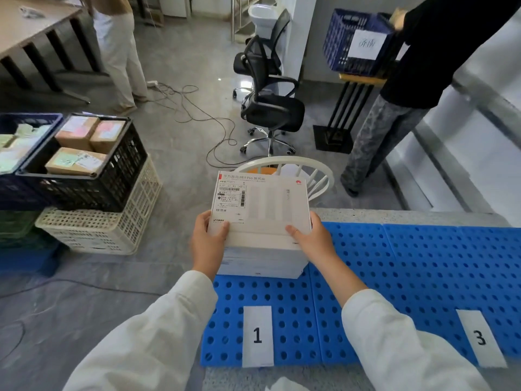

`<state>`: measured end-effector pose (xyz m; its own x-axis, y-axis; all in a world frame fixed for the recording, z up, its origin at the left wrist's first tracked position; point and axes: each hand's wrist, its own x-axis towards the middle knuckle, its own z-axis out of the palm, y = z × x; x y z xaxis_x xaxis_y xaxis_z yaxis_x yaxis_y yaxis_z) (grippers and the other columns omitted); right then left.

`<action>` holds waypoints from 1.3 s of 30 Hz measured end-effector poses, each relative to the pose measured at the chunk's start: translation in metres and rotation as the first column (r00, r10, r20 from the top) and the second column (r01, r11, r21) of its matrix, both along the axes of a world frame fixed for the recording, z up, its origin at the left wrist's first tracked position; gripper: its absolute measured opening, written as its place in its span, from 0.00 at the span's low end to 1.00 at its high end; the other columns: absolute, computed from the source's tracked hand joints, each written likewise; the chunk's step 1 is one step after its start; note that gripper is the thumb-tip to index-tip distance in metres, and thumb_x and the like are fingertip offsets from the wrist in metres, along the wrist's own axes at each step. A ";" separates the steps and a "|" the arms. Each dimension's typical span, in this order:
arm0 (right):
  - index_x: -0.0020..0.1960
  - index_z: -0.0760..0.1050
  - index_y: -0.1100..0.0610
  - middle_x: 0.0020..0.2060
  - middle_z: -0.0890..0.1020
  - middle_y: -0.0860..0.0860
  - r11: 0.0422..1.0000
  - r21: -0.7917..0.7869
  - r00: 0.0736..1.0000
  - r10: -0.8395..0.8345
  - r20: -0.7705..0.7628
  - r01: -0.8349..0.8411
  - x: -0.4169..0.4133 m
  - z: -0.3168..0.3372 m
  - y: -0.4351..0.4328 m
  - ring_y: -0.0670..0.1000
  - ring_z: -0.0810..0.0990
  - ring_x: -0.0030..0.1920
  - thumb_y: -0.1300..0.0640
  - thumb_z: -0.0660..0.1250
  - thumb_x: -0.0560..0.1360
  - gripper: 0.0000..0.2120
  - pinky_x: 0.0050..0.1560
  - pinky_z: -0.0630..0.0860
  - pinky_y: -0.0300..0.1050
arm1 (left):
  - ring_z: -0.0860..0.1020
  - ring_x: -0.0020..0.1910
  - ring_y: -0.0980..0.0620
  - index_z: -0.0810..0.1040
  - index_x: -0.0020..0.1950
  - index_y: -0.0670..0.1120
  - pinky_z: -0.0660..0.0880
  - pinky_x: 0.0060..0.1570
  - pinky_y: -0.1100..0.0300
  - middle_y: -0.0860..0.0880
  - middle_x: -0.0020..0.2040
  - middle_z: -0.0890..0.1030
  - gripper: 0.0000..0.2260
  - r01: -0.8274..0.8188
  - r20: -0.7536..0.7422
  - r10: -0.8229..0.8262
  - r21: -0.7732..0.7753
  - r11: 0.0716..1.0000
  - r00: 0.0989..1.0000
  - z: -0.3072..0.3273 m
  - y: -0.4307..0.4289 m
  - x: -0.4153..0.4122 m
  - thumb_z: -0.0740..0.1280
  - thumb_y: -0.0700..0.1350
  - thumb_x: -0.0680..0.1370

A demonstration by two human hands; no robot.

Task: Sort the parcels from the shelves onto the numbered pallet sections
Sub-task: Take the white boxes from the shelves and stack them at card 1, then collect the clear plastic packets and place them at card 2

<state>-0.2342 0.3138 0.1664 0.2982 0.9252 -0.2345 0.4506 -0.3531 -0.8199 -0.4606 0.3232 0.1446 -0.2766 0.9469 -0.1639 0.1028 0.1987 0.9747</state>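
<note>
The left hand (pixel 208 245) grasps the near left corner of a white parcel (pixel 263 206), thumb laid on its top face and fingers wrapped down its side. The right hand (pixel 311 238) grasps the near right corner the same way, thumb on top and fingers round the edge. Both arms wear white sleeves. The parcel carries a printed shipping label with barcodes on its left part and a small red logo at its far right corner. It sits directly above a stack of white boxes (pixel 260 263), and whether it rests fully on them or is held just clear cannot be told. That stack stands at the far left corner of the blue pallet (pixel 423 263), in the section whose near edge bears a white paper label marked 1 (pixel 257 335). A second label marked 3 (pixel 480 338) lies further right on the pallet's near edge. Just beyond the pallet's far edge, behind the parcel, is the curved back of a white chair (pixel 284 165). Left of the pallet, a black crate (pixel 95 182) holding brown cardboard boxes (pixel 76 160) sits on a cream crate (pixel 98 230). Well beyond the pallet stands a black office chair (pixel 267 108), with loose cables (pixel 197 108) on the floor beside it. Beyond the pallet's far right, a person in black (pixel 423 66) holds a blue crate (pixel 355 40).
</note>
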 end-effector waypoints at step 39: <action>0.76 0.56 0.58 0.76 0.60 0.53 0.953 0.057 0.586 -0.230 0.777 0.299 0.259 0.204 -0.243 0.56 0.62 0.73 0.43 0.60 0.78 0.33 0.71 0.63 0.53 | 0.71 0.66 0.49 0.70 0.68 0.46 0.68 0.64 0.54 0.49 0.66 0.74 0.19 0.983 -0.957 -0.233 0.156 0.095 0.174 0.222 -0.121 0.371 0.58 0.54 0.80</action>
<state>0.0246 0.0706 0.3708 0.6279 0.7662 0.1372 0.7762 -0.6032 -0.1836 -0.0900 0.2020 0.3671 0.8741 0.3127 0.3718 0.2661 -0.9485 0.1720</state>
